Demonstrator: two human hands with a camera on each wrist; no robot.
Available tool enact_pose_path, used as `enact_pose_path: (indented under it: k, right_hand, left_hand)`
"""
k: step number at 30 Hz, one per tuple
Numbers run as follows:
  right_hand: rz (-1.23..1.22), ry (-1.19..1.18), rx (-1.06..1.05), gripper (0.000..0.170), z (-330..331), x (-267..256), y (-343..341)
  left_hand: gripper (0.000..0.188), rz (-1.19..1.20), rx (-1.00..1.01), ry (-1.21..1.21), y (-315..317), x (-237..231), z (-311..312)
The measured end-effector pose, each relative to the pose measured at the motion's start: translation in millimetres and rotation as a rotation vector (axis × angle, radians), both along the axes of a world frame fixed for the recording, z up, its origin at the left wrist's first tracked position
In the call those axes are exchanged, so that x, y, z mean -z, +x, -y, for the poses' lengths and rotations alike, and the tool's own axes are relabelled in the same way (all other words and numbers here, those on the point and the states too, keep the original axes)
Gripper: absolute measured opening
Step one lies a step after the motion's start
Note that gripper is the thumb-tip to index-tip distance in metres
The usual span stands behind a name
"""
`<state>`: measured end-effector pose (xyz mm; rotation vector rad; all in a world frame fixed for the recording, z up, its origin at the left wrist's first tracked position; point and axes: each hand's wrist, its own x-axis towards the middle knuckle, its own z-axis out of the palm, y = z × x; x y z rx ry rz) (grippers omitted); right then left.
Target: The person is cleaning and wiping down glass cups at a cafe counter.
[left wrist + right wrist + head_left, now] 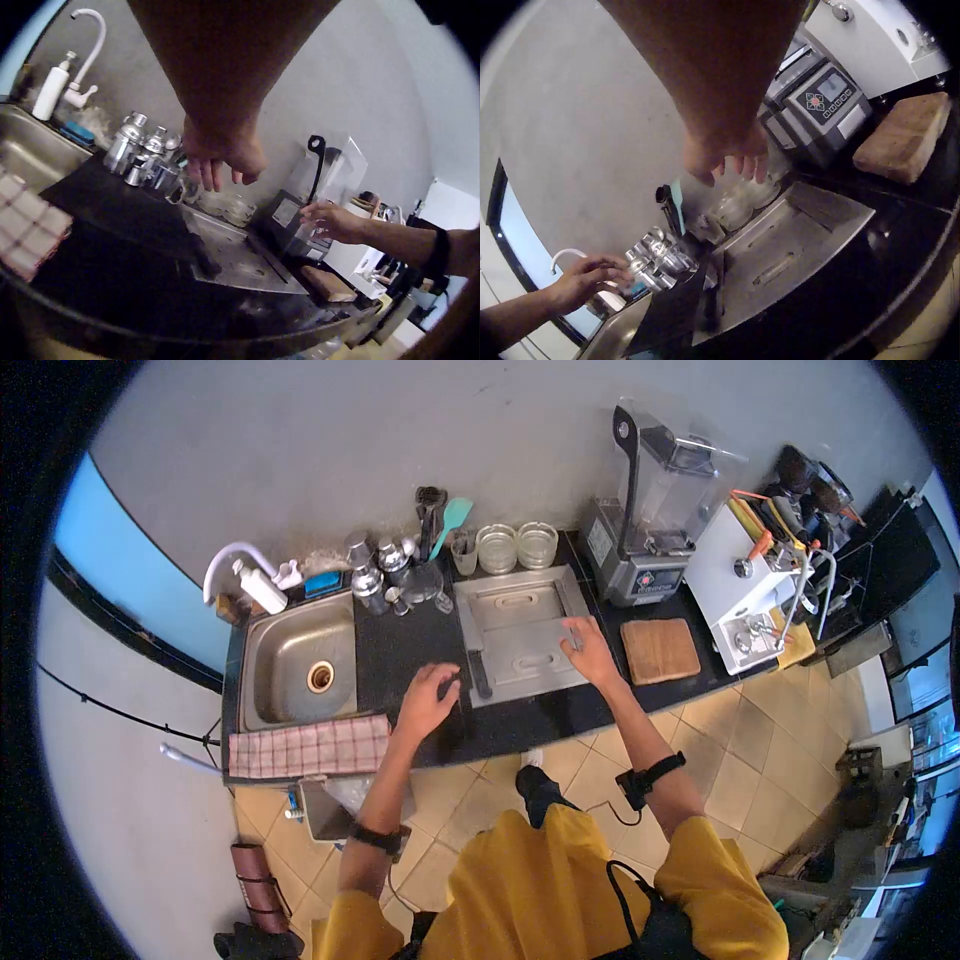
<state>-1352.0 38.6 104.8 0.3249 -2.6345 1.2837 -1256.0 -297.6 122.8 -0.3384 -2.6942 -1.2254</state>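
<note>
The left hand (428, 700) hovers over the black counter, between the sink and a steel tray (535, 672) with lidded wells; its fingers are loosely bent and hold nothing. Above the tray's right part, the right hand (590, 652) hangs in the air with relaxed fingers, also holding nothing. A knife with a black handle (482, 674) lies along the tray's left edge. In the left wrist view the left hand (223, 157) has its fingers pointing down. The right wrist view shows the right hand (727, 154) with fingers hanging, above the tray (780, 262).
A sink (300, 650) with a checkered cloth (310, 747) in front is at left. Metal shakers (367, 582), a teal spatula (455, 515) and glass bowls (537, 545) line the wall. A blender (650, 510), wooden board (660, 650) and white machine (725, 595) stand at right.
</note>
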Motion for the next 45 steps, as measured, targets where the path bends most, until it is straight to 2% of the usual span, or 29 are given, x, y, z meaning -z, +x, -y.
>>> enact_pose_path:
  k: [1, 2, 3, 4, 5, 8, 11, 16, 19, 27, 31, 33, 38, 40, 45]
  right_hand:
    - [-0.001, -0.008, -0.005, 0.038, 0.4, -0.8, -18.9]
    - [-0.065, 0.006, 0.013, 0.044, 0.7, -2.3, -41.0]
    - [-0.117, 0.018, 0.032, 0.049, 1.2, -2.8, -58.0]
    - [-0.057, 0.067, 0.05, 0.056, 1.7, -1.5, -74.7]
    - [-0.051, 0.058, 0.047, 0.056, 1.6, 1.0, -95.1]
    - [-0.027, 0.097, 0.024, 0.064, 4.7, 9.8, -147.2]
    - [-0.07, 0.14, 0.021, 0.072, 12.2, 17.1, -188.2]
    - [0.02, 0.177, 0.091, 0.087, 29.5, 11.0, -233.3]
    - [0.059, 0.195, 0.093, 0.096, 38.9, 13.9, -248.9]
    - [0.098, 0.225, 0.097, 0.113, 50.4, 39.2, -278.7]
    - [0.1, 0.238, 0.08, 0.12, 48.8, 35.8, -283.1]
    - [0.124, 0.272, 0.086, 0.121, 49.3, 33.8, -286.9]
    - [0.191, 0.345, 0.1, 0.123, 55.0, 28.4, -294.8]
    - [0.25, 0.363, 0.074, 0.118, 53.6, 25.1, -297.0]
    - [0.131, 0.336, 0.123, 0.123, 50.0, 31.5, -292.8]
  left_hand:
    - [0.035, -0.104, -0.001, -0.113, -27.1, -3.4, -11.8]
    - [0.035, -0.107, -0.009, -0.121, -55.5, -4.4, -22.9]
    - [0.046, -0.057, -0.016, -0.206, -77.7, -5.2, -33.3]
    - [0.057, -0.006, -0.018, -0.294, -99.0, -4.2, -42.0]
    - [0.057, 0.0, -0.021, -0.304, -124.2, -2.7, -51.1]
    - [0.08, -0.04, -0.098, -0.483, -187.4, 1.0, -72.5]
    - [0.083, -0.012, -0.118, -0.49, -236.1, -0.9, -88.9]
    - [0.088, 0.001, -0.163, -0.551, -301.5, 21.2, -97.3]
    - [0.091, 0.086, -0.185, -0.595, -329.6, 25.4, -103.6]
    - [0.104, 0.059, -0.197, -0.757, -367.5, 44.2, -115.0]
    - [0.107, 0.173, -0.187, -0.759, -378.0, 43.2, -115.4]
    - [0.107, 0.103, -0.189, -0.808, -380.6, 42.5, -115.5]
    - [0.108, 0.15, -0.153, -0.839, -385.2, 40.2, -111.9]
    - [0.108, 0.137, -0.155, -0.84, -387.0, 46.5, -109.9]
    - [0.104, 0.121, -0.138, -0.749, -382.7, 35.4, -117.0]
